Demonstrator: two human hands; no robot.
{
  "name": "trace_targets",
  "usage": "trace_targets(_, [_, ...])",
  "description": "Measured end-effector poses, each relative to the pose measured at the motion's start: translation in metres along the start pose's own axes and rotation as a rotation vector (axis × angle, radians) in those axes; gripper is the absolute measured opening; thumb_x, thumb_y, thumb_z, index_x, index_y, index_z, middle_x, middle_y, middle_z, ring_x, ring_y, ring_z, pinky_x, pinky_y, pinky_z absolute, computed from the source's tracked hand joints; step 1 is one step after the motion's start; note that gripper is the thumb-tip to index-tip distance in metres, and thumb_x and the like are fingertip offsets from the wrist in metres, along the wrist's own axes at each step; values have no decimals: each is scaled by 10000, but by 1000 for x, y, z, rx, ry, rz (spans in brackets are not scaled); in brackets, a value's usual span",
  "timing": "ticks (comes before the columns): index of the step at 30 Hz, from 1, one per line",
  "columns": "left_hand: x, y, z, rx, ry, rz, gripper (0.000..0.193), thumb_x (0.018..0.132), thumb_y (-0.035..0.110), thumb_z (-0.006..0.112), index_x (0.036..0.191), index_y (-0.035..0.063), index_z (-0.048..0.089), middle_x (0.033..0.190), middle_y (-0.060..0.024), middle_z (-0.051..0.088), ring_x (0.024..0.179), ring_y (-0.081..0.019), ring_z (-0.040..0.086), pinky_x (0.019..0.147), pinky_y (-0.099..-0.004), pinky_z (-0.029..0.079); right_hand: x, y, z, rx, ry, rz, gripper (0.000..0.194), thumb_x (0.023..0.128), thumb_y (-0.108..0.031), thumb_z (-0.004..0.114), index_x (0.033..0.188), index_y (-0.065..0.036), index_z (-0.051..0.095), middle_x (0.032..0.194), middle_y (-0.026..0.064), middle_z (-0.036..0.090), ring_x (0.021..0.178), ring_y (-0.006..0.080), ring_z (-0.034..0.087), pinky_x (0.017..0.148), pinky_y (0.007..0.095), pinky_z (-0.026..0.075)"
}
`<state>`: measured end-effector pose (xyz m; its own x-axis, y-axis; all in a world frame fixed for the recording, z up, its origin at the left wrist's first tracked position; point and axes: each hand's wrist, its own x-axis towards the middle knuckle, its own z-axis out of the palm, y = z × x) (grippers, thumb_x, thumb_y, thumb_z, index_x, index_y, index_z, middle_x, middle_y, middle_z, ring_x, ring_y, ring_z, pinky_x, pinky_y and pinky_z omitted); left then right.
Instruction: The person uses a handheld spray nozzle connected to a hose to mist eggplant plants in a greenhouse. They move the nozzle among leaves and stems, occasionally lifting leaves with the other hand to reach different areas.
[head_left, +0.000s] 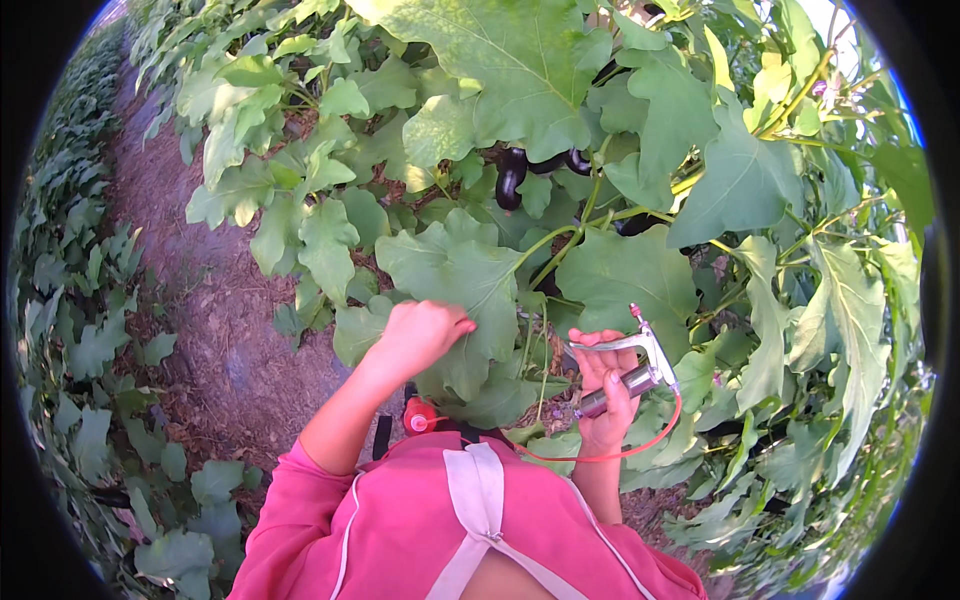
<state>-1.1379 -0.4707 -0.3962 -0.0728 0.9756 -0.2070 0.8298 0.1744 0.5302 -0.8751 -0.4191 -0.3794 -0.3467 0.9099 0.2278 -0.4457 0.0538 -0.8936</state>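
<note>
My left hand (427, 336) is curled, its back towards me, over a broad eggplant leaf (469, 285). The curled fingers hide whether anything is pinched in them. In my right hand (604, 375) lies a metal lever-handled sprayer (654, 358). My thumb rests against its cylinder (619, 394), and my fingers are behind the lever (607, 344). A pink nozzle tip (636, 310) points up and away from me. From the sprayer's base a thin red hose (637, 451) curves back to my waist. A red bottle (420, 416) with a red cap sits at my waist.
Dark purple eggplants (511, 178) hang among the leaves ahead. Thick green stems (577, 232) branch in front of my hands. A dirt path (225, 322) runs along the left, with another row of plants (75, 322) beyond it. Dense foliage (832, 315) stands close on the right.
</note>
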Motion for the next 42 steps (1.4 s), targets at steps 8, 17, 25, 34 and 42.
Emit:
trace_targets(8, [227,61,-55,1040,971,1075,355,829,209,602,1139,66,698,1175,-63,635,1257,-246,529,1184,-404,310,13,9,56,11,106,-130,588,919,-269,616,1394,24,430,1275,219,577,1298,431,526,1163,518,357])
trace_targets(17, [338,60,-95,1053,775,1671,138,824,197,565,848,87,645,885,-53,576,873,-207,563,797,-309,434,-81,27,117,-202,722,-317,662,874,-346,709,1345,32,437,1248,201,566,1271,406,538,1161,544,345])
trace_targets(25, [325,62,-139,776,-243,1111,276,898,314,622,989,58,669,945,-134,700,965,-284,675,950,-412,435,-145,79,224,-278,1170,-462,542,935,-302,619,1363,-8,460,1258,177,586,1282,388,547,1158,516,372])
trace_targets(34, [364,47,-89,-89,-780,860,325,969,314,552,848,14,578,708,-34,520,707,-153,490,648,-368,414,-80,86,289,-284,985,-445,641,880,-355,686,1363,-3,454,1231,176,578,1266,382,550,1122,494,399])
trace_targets(42, [316,47,-91,119,-181,993,377,835,417,736,751,77,594,728,-140,641,734,-336,655,646,-444,469,19,123,254,145,537,-42,575,864,-217,704,1325,40,475,1251,218,612,1278,369,555,1168,504,345])
